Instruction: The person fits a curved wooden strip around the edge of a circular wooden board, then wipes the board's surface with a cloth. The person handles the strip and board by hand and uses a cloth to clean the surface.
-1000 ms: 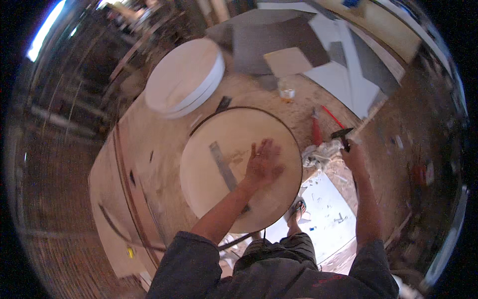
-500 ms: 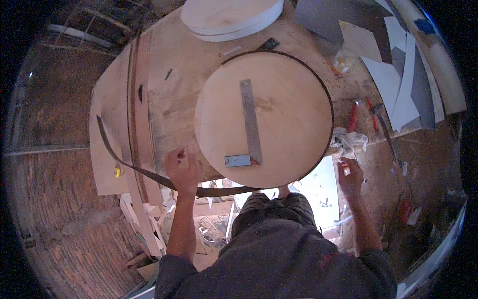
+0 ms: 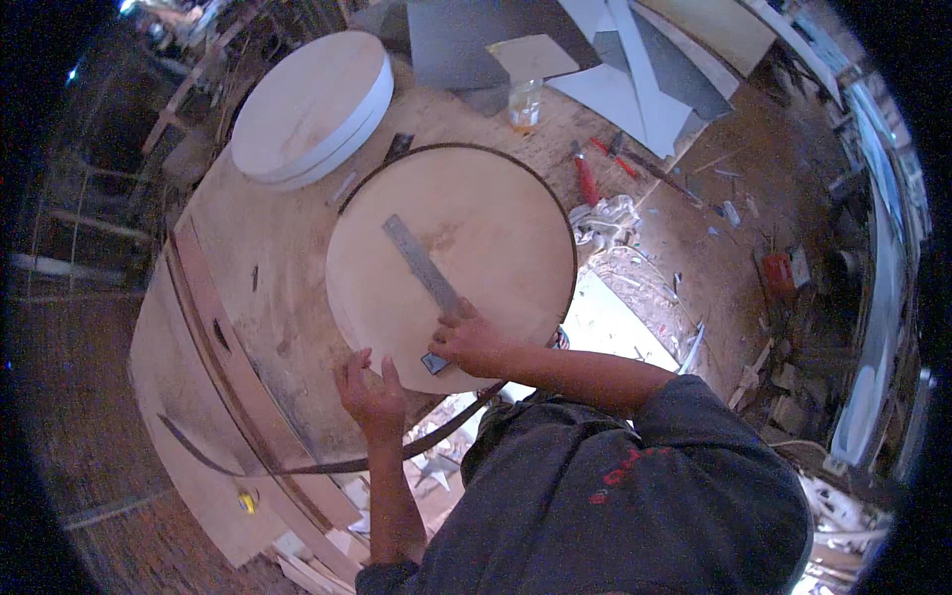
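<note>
- Head view: a right hand grasps a metal square near its handle, the tool lying on a round wooden disc.
- The left hand, empty with fingers parted, is just beside the disc's near left edge.
- A dark strip borders the disc and trails left across the workbench.
</note>
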